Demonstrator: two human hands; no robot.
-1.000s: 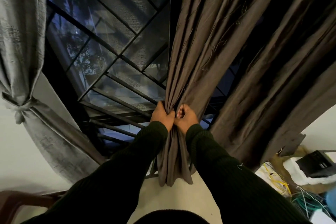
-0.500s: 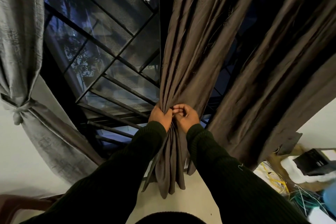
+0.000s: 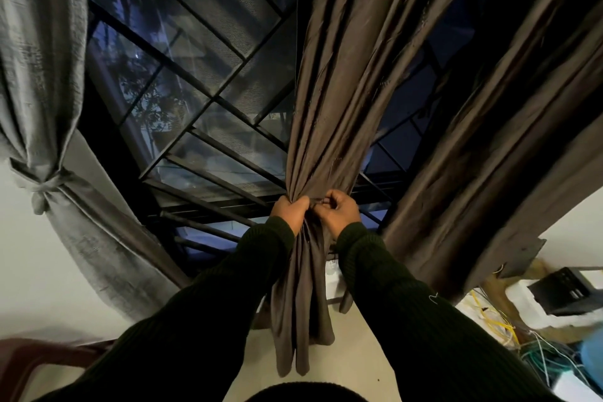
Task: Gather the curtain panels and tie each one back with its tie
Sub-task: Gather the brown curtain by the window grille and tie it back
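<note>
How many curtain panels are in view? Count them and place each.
3. A grey panel at far left, already tied back; a brown panel at centre, bunched in both hands; another brown panel hanging loose at right. More may hang beyond the frame.

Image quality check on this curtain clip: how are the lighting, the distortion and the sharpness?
Head view: dim indoor light, night outside the window; wide-angle bending fans the brown curtain and grey curtain outward; both hands at the gather are fairly sharp, sleeves nearly black; the cable clutter at the lower right corner is smeared.
</note>
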